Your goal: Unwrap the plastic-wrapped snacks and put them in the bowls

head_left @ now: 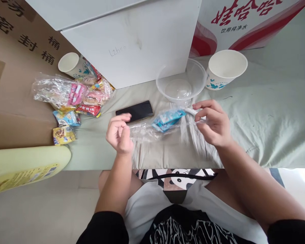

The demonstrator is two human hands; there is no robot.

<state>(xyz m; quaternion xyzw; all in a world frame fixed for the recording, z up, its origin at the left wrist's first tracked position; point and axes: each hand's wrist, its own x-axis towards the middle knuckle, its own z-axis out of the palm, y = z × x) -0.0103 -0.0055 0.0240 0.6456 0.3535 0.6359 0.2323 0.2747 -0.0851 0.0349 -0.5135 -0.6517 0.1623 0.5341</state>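
A clear plastic bag (pixel 143 131) stretches between my two hands above the cloth. My left hand (pixel 120 135) is closed at its left end, thumb against the curled fingers. At the other end, my right hand (pixel 212 122) pinches the film between thumb and fingertips. Several blue-and-white packets (pixel 169 119) show in the middle of the bag, or just under its film; I cannot tell which. A slim white piece (pixel 190 111) lies beside my right fingertips, its kind unclear. Behind my left fingers rests a black phone (pixel 135 111), screen up.
A clear plastic bowl (pixel 178 96) and a paper cup (pixel 222 76) stand behind my right hand. White boxes (pixel 132 51) line the back. At left are another paper cup (pixel 72 66), snack packets (pixel 66 118), a brown carton (pixel 12 84) and a yellow container (pixel 27 166).
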